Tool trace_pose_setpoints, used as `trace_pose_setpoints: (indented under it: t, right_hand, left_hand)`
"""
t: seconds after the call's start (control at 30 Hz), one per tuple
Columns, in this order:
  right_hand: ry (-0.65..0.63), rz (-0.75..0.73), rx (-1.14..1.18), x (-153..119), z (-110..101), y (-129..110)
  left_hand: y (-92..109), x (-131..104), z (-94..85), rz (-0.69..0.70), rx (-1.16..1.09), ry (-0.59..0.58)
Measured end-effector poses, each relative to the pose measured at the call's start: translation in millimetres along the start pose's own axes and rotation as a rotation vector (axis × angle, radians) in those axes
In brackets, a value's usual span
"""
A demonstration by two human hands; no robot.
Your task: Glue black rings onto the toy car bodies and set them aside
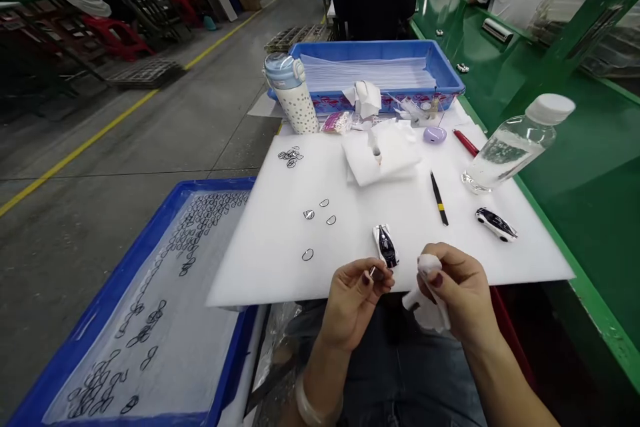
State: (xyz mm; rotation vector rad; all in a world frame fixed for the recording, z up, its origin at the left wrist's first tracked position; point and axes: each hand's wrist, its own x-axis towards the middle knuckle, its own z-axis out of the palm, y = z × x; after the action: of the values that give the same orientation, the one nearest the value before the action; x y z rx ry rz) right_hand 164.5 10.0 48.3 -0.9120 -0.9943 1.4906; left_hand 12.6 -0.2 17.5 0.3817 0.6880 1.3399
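Observation:
Between the thumb and fingers of my left hand (353, 300) is a small dark shiny piece (377, 273); its exact kind is too small to tell. My right hand (460, 287) is closed on a crumpled white cloth (431, 313), whose end hangs down below the fingers. Just beyond my left hand a white and black toy car (385, 245) lies on the white foam sheet (270, 273). Several thin D-shaped rings (307, 254) are spread to the left of it. Tweezers (439, 198) and a second toy car (496, 224) lie on the right.
A clear bottle (510, 150) and a red pen (466, 143) stand and lie at right. Folded white tissues (383, 150), a dotted tumbler (295, 97) and a blue bin (375, 48) are at the back. A blue tray (90, 310) with many rings sits lower left, beside the green conveyor table's opposite side.

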Motion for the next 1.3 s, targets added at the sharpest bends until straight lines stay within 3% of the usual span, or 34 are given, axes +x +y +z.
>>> trace_pose_setpoints:
  t: [0.13,0.3,0.4,0.5,0.6,0.67,0.73,0.87,0.97,1.3]
  right_hand:
    - [-0.093,0.04,-0.049,-1.3,3.0,-1.5]
    - [-0.007,-0.378,-0.569,0.6,4.7,-5.5]
    - [0.085,-0.365,-0.565,2.3,-2.7,-6.9]
    - [0.248,-0.254,-0.426,2.2,-20.8,-10.8]
    - [0.228,-0.176,-0.259,1.6,-45.3,-14.2]
    - [0.209,-0.107,-0.195,0.9,-60.8,-14.6]
    - [0.227,-0.055,-0.16,-0.6,-72.6,-14.0]
    - [0.208,-0.075,-0.042,-8.5,-81.5,-15.9]
    - [0.156,-0.061,0.06,-17.3,-79.2,-18.8]
    - [0.267,-0.046,0.076,-22.6,-83.6,-10.3]
  left_hand:
    - [3.1,-0.8,-3.7,-0.024,0.05,0.026]
    - [-3.3,-1.3,-3.6,0.013,0.064,-0.006]
    - [6.1,-1.4,-5.9,0.051,0.219,-0.032]
    - [39.9,5.1,-16.1,0.202,0.746,0.002]
    - [85.3,17.8,-32.7,0.468,1.491,0.222]
    - [109.6,27.8,-41.8,0.429,1.809,0.254]
    - [124.6,38.4,-46.3,0.379,1.956,0.251]
    - [134.0,58.9,-46.2,0.326,1.996,0.37]
    - [135.7,68.5,-46.7,0.255,1.939,0.336]
    - [136.1,62.5,-57.9,0.269,1.653,0.41]
